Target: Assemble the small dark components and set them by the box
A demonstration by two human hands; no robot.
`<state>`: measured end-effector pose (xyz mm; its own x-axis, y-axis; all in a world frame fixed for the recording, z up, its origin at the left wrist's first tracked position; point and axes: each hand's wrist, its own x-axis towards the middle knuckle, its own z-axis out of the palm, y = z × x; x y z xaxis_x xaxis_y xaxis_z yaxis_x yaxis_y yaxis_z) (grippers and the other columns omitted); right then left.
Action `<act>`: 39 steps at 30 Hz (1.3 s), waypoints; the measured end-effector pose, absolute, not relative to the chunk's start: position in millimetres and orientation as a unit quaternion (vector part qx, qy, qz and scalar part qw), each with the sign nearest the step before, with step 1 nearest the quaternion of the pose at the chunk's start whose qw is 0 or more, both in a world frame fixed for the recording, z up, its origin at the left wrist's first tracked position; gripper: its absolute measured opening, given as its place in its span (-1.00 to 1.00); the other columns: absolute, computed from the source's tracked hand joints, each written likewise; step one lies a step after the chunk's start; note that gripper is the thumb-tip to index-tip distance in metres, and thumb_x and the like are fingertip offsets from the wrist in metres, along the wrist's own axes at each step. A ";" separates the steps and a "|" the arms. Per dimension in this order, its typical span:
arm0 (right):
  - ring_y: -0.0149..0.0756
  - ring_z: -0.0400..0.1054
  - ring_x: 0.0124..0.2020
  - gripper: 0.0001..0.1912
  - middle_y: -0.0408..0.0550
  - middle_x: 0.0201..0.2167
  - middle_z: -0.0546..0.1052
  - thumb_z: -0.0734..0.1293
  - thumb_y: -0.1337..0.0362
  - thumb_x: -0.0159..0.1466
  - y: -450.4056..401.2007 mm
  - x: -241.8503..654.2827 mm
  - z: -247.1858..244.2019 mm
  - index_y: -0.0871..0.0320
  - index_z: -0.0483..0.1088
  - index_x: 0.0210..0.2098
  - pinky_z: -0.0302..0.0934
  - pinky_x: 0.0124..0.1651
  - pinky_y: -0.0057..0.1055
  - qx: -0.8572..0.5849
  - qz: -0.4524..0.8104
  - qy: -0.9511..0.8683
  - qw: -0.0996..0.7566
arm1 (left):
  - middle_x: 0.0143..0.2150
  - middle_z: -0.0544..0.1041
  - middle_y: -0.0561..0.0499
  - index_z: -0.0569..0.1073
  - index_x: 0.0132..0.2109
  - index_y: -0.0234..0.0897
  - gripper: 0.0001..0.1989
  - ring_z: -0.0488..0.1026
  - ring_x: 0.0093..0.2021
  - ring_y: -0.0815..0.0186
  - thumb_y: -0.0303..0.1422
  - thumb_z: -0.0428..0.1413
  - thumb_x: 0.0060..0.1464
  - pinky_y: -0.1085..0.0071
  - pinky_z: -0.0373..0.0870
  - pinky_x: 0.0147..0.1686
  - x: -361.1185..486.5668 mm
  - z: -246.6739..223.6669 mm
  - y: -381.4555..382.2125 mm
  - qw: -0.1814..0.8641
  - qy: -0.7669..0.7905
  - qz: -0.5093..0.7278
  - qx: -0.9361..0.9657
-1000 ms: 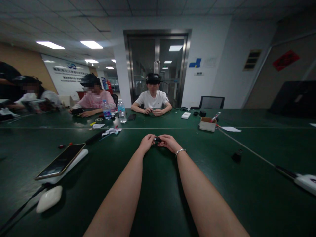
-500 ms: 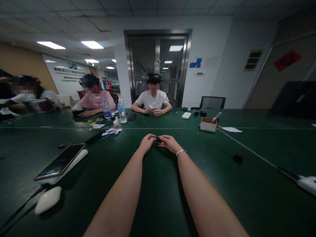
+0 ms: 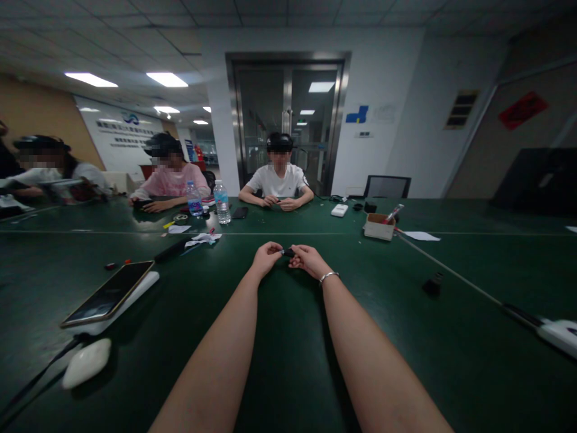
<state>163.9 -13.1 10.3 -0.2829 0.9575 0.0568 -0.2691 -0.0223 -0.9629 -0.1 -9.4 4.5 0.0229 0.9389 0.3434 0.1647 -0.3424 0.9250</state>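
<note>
A small black piece with a lighter, metal-looking end (image 3: 287, 252) is held between my two hands, above the green tabletop (image 3: 293, 337). It is too small for me to make out its kind. My left hand (image 3: 267, 258) pinches the lighter end with thumb and fingertips. On the other side, my right hand (image 3: 308, 260) grips the black part, its fingers curled. A silver bracelet (image 3: 329, 277) circles my right wrist. To the right lies another small black piece with a narrower ribbed neck (image 3: 433, 284), apart from both hands.
At left are a phone (image 3: 110, 294) on a white stand, a white rounded case (image 3: 87, 363) and a cable. Paper scraps (image 3: 202, 239), two water bottles (image 3: 222, 203) and a small box (image 3: 379, 227) stand farther off. Several people sit across the table, one person (image 3: 279, 180) directly opposite.
Both hands stay in nearly the same place, still holding the small black piece. A little more of it shows between the fingers. The whole view has shifted slightly.
</note>
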 end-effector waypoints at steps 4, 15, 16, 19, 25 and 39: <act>-0.50 0.28 -0.68 -0.77 -0.24 -0.72 0.31 0.35 0.18 0.19 -13.4 163.6 10.8 0.24 0.31 -0.40 0.42 -0.42 -0.39 -0.346 0.626 -0.500 0.488 | -0.35 0.48 -0.02 0.45 -0.33 -0.33 -0.81 0.39 -0.37 0.37 -0.41 0.15 -0.21 0.47 0.31 -0.39 -0.6 6.2 -10.2 0.364 0.446 0.541 0.613; -0.53 0.40 -0.57 -0.43 -0.17 -0.26 0.40 0.41 0.47 0.00 -19.7 167.1 17.5 0.02 0.24 -0.02 0.43 -0.33 -0.36 -0.307 0.624 -0.510 0.506 | -0.45 0.45 0.03 0.46 -0.29 -0.33 -0.78 0.34 -0.47 0.42 -0.35 0.13 -0.16 0.53 0.25 -0.51 0.2 7.2 -9.7 0.385 0.475 0.538 0.580; -0.52 0.40 -0.58 -0.47 -0.17 -0.29 0.40 0.41 0.43 0.02 -19.8 166.3 18.0 0.05 0.24 -0.04 0.43 -0.35 -0.36 -0.318 0.623 -0.507 0.504 | -0.44 0.46 0.03 0.46 -0.29 -0.33 -0.78 0.34 -0.46 0.42 -0.35 0.13 -0.16 0.53 0.25 -0.50 0.1 7.0 -9.6 0.385 0.475 0.539 0.580; -0.49 0.34 -0.65 -0.74 -0.15 -0.48 0.41 0.34 0.25 0.16 -19.3 163.3 18.7 0.20 0.28 -0.18 0.41 -0.46 -0.40 -0.351 0.624 -0.510 0.477 | -0.43 0.47 0.02 0.46 -0.29 -0.33 -0.79 0.35 -0.46 0.41 -0.35 0.14 -0.15 0.52 0.25 -0.50 -0.2 6.7 -9.7 0.385 0.474 0.537 0.582; -0.51 0.38 -0.61 -0.65 -0.21 -0.44 0.40 0.33 0.47 0.09 -19.3 165.4 18.7 0.14 0.29 -0.12 0.43 -0.40 -0.39 -0.318 0.629 -0.518 0.485 | -0.43 0.46 0.01 0.46 -0.29 -0.33 -0.77 0.35 -0.47 0.40 -0.33 0.16 -0.15 0.49 0.26 -0.50 0.2 7.6 -10.8 0.380 0.471 0.539 0.585; -0.43 0.39 -0.64 -0.85 -0.18 -0.59 0.42 0.33 0.34 0.18 -19.8 163.7 19.0 0.22 0.29 -0.26 0.42 -0.46 -0.37 -0.346 0.636 -0.489 0.487 | -0.45 0.45 0.03 0.46 -0.29 -0.34 -0.77 0.34 -0.48 0.42 -0.32 0.16 -0.15 0.51 0.25 -0.51 0.6 8.7 -12.0 0.387 0.467 0.541 0.583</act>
